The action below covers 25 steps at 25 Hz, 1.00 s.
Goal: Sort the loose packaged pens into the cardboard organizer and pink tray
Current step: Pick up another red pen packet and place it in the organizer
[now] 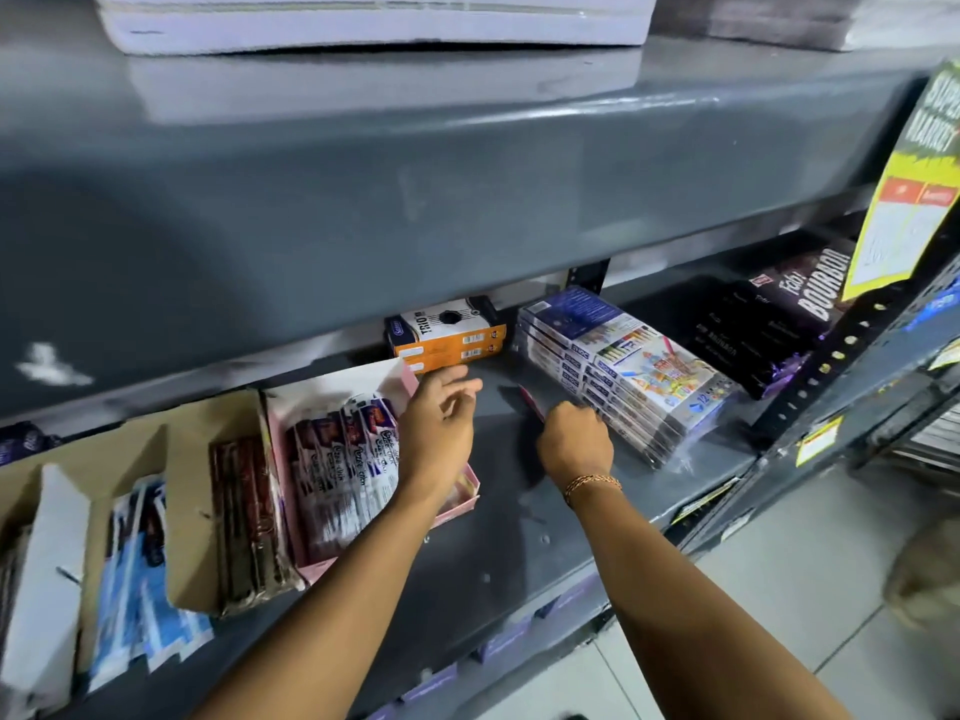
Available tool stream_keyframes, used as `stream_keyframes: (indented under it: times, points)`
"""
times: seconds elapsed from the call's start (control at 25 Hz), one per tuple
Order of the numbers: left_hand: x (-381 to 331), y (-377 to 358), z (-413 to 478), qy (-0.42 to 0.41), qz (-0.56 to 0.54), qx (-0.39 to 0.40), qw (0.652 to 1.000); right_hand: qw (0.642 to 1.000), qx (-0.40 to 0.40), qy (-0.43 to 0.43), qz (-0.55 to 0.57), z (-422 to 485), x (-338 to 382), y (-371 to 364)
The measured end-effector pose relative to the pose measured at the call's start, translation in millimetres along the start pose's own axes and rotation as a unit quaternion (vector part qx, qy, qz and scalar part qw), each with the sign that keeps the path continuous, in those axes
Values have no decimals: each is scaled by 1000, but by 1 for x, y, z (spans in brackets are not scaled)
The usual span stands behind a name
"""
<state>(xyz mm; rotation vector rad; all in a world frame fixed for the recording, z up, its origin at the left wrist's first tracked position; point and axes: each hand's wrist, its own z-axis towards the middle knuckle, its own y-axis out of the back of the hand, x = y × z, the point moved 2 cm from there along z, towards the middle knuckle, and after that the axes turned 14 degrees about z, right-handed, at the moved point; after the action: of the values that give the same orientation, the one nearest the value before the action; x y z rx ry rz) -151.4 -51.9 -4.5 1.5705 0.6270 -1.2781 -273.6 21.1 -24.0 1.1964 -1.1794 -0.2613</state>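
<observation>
Dim, cool, even indoor light; its source lies out of view. The upper shelf [415, 200] casts a deep shadow over the back edge of the lower shelf [493, 537]. Soft shadows fall on the lower shelf beneath the left hand [441, 428] and right hand [574, 444]. Faint sheen shows on the upper shelf's front face and on the plastic-wrapped boxes [634, 366]. Wide-angle distortion bows the shelf edges. Focus is soft overall: the left corner, the yellow sign [914, 189] at the right edge and the floor [779, 589] are blurred.
</observation>
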Motion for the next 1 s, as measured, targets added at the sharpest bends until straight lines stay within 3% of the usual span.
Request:
stream_keyframes:
  times: [0.12, 0.16, 0.24, 0.32, 0.36, 0.44, 0.68, 1.0]
  points:
    - [4, 0, -1, 15, -10, -8, 1000, 985, -7, -24, 169, 2, 2, 0]
    - [5, 1, -1, 29, -28, -14, 999, 961, 14, -37, 274, 2, 6, 0]
    - [3, 7, -2, 80, -106, -33, 991, 864, 112, -76, 486, -4, 22, 2]
    - [-1, 17, -1, 133, -230, -27, 964, 790, 197, -70, 576, -12, 38, 6]
    - [-2, 23, 0, 143, -290, -12, 946, 784, 227, -52, 575, -16, 44, 8]
    - [-1, 38, 1, 140, -365, -14, 920, 791, 268, -14, 549, -24, 57, 9]
    - [8, 92, -25, 171, -450, -131, 867, 827, 313, 54, 464, -59, 96, -3]
    - [35, 157, -62, 157, -469, -192, 848, 850, 343, 123, 379, -108, 139, -32]
